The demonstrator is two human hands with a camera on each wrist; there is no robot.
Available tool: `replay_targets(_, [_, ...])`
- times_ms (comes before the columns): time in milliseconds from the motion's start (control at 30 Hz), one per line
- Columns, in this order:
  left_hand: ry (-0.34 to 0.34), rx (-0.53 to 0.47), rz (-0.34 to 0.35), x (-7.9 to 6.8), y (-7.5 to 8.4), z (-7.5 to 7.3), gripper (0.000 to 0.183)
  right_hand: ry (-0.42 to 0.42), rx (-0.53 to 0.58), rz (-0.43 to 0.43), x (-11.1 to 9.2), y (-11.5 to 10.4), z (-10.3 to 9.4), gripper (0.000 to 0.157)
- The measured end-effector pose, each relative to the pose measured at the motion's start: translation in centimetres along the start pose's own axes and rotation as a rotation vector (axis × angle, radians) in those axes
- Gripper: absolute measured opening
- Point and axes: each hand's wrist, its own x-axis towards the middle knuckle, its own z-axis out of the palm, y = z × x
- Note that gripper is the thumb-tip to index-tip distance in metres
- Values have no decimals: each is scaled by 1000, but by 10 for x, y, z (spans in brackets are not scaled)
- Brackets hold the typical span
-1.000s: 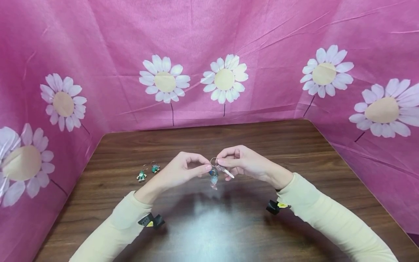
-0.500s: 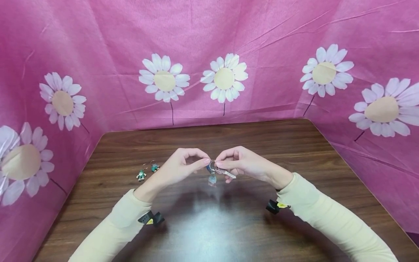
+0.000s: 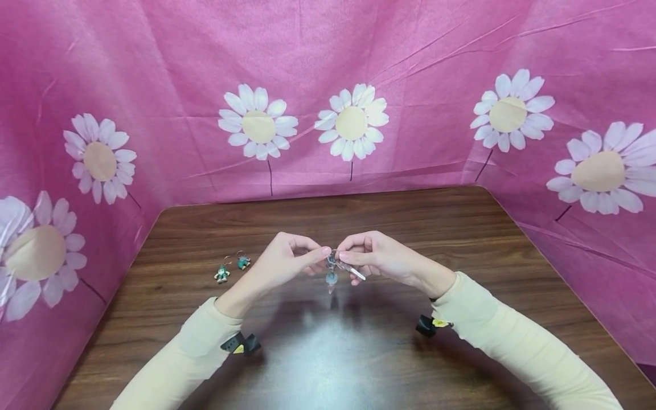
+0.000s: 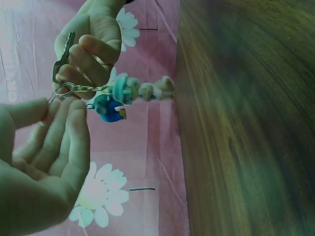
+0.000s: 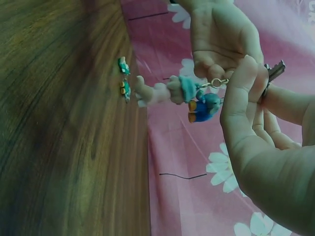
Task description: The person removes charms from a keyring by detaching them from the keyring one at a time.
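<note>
In the middle of the head view, my left hand (image 3: 287, 259) pinches a metal key ring (image 4: 63, 88) between thumb and fingertips. Close against it, my right hand (image 3: 384, 256) pinches a key (image 3: 355, 272) by its head, at the ring; its blade sticks out past the fingers. Whether the key is threaded on the ring is hidden by the fingertips. From the ring hangs a figurine charm with a teal hat (image 4: 127, 89) on a short chain. Beside it hangs a smaller blue figurine charm (image 5: 205, 107) with yellow-orange feet. Both charms hang above the table.
Two green figurine keychains lie on the wooden table (image 3: 328, 216) left of my left hand: one (image 3: 222, 275) nearer, the other (image 3: 244, 262) slightly behind. A pink cloth (image 3: 307, 51) with white daisies stands around the back and sides.
Both hands stay together at the ring with small finger shifts. The ring and hanging charms have turned and swung slightly, and the key's blade has tilted a little. The keychains on the table lie still.
</note>
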Motion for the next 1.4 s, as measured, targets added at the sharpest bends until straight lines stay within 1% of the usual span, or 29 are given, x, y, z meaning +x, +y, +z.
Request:
replay_targets(67, [-31,1,43,-1,-1,1,22,2,11,-6,0,0,0,13])
replay_targets(133, [-58,21,83,-1,-3,1,18,4,29,-12,0,0,1,13])
replay_targets(200, [-90,20,109,-2,-4,0,16,-1,50,-17,1,1,1,12])
replay_targets(267, [-114,24,115,-2,-3,-1,15,-12,65,-19,1,1,1,14])
replay_targets(367, [-132,59,107,-4,-1,-4,15,-33,56,-13,1,2,0,28])
replay_targets(433, [-140,95,88,-4,1,-6,16,-51,12,-9,1,2,-1,37])
replay_targets(500, [-145,134,69,-4,2,-7,16,-61,-39,-9,0,2,-2,41])
replay_targets(567, [-144,169,51,-4,3,-8,16,-57,-82,-16,0,2,-1,38])
replay_targets(633, [-142,189,48,-4,3,-9,17,-45,-100,-30,1,2,0,33])
replay_targets(733, [-146,204,53,-4,5,-9,17,-17,-118,-40,2,2,1,24])
replay_targets(800, [-152,195,54,-3,5,-10,17,-7,-148,-46,2,1,1,20])
replay_targets(933, [-154,184,53,-2,6,-9,18,11,-217,-45,0,-1,1,20])
replay_targets(1033, [-147,184,57,-2,6,-8,17,27,-256,-61,1,0,0,19])
replay_targets(1167, [-142,157,64,-2,4,-7,16,57,-252,-87,2,2,0,18])
replay_targets(1300, [-121,157,77,-4,2,-6,15,63,-180,-84,3,3,-1,19])
replay_targets(1400, [-92,159,100,-5,1,-4,16,41,-129,-73,4,4,-2,20])
